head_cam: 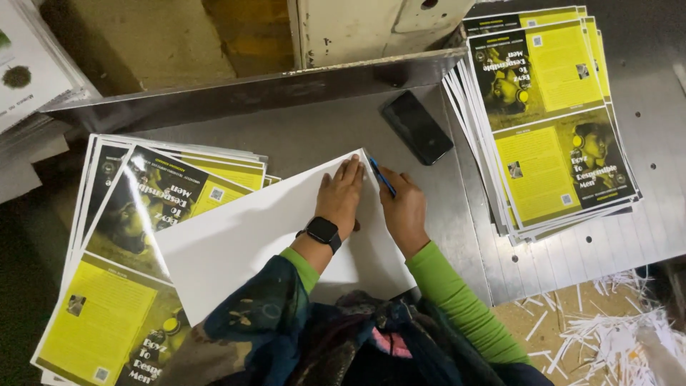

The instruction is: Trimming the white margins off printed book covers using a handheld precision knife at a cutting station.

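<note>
A large white sheet lies blank side up on the grey metal table. My left hand, with a black watch on the wrist, presses flat on the sheet near its far corner. My right hand rests on the sheet's right edge and holds a blue pen that points toward that corner. Both arms wear green sleeves.
A stack of yellow-and-black printed sheets sits at the left, partly under the white sheet. A second such stack lies at the right. A black phone lies beyond my hands. White paper trimmings litter the lower right.
</note>
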